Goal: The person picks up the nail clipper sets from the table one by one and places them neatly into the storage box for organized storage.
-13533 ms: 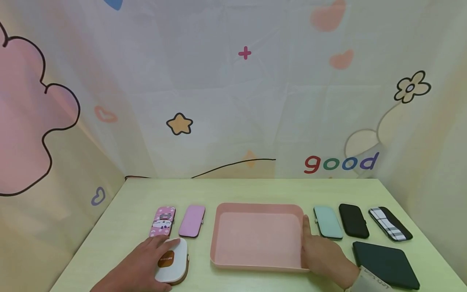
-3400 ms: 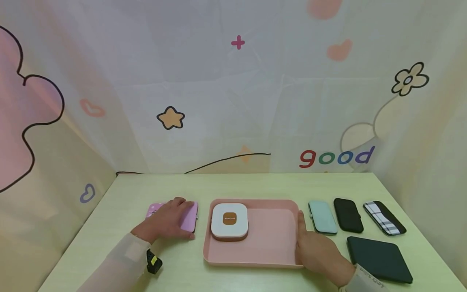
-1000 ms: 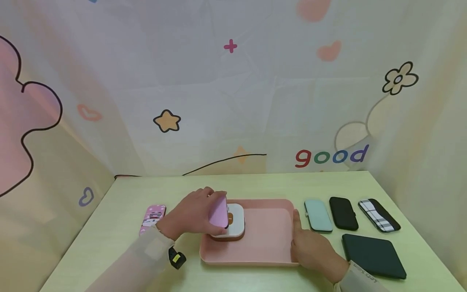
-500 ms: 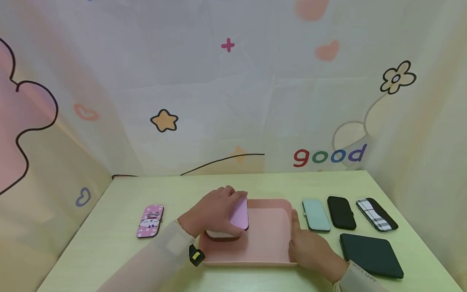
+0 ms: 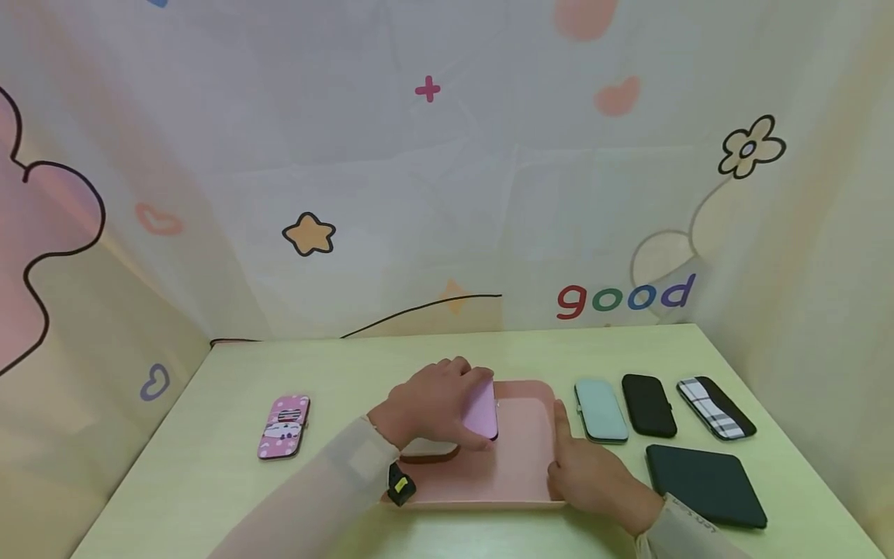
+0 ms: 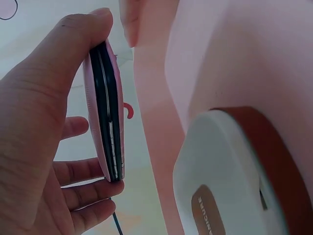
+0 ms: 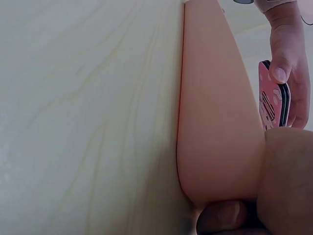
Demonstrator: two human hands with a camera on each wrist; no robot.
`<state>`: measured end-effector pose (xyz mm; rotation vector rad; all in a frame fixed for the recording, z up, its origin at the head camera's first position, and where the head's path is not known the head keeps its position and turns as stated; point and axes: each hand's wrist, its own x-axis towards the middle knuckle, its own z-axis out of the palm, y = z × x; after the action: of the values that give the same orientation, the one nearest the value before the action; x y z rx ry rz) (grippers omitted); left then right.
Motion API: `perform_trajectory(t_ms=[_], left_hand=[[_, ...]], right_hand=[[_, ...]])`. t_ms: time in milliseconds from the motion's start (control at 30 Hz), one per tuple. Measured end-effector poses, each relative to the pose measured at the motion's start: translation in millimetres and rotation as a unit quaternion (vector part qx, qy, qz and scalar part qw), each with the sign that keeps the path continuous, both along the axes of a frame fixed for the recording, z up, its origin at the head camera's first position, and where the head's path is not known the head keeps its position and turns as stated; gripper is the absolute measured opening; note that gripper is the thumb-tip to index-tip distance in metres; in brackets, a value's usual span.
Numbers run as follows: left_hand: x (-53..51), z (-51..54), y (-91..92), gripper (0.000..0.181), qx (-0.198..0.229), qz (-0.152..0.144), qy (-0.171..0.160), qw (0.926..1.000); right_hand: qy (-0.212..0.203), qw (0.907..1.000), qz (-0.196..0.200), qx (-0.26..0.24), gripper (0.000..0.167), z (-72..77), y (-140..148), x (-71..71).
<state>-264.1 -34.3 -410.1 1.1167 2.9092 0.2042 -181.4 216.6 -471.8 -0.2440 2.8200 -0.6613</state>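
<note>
Your left hand (image 5: pixel 436 407) grips the round-cornered lilac case (image 5: pixel 480 410), one face patterned, above the smooth pink tray (image 5: pixel 524 466) holding the white-topped box (image 6: pixel 220 156); your right hand (image 5: pixel 597 477) holds the tray's rim.

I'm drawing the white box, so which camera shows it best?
The left wrist view: the white box is close, with its brown side and part of its label showing, though the picture cuts it off. In the head view, the left hand covers most of it, leaving a front strip. The right wrist view misses it.
</note>
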Motion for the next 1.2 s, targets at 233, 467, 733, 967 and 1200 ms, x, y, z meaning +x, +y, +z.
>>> perform_trajectory(t_ms=[233, 467, 733, 967, 1200], left_hand=[[-0.7, -2.3, 10.5, 0.094, -0.021, 0.012, -0.015, 0.9996], [-2.1, -5.0, 25.4, 0.091, -0.023, -0.014, -0.003, 0.9996], [-3.8, -8.9, 43.8, 0.087, -0.039, -0.025, -0.018, 0.9987], [-6.5, -14.7, 56.2, 0.091, -0.045, -0.039, -0.012, 0.9982], [-7.7, -21.3, 65.7, 0.091, -0.049, -0.049, -0.019, 0.9974]], right_hand=[[-0.003, 1.0000, -0.003, 0.001, 0.092, -2.2, -0.8, -1.0], [-0.015, 0.9999, -0.006, -0.003, 0.097, -2.3, -0.2, -3.7], [-0.018, 0.9996, 0.002, -0.023, 0.104, -2.4, 2.5, -2.1], [-0.022, 0.9995, 0.004, -0.023, 0.110, -1.6, 2.9, -2.7], [-0.025, 0.9992, 0.009, -0.031, 0.117, 0.1, 2.8, -2.7]])
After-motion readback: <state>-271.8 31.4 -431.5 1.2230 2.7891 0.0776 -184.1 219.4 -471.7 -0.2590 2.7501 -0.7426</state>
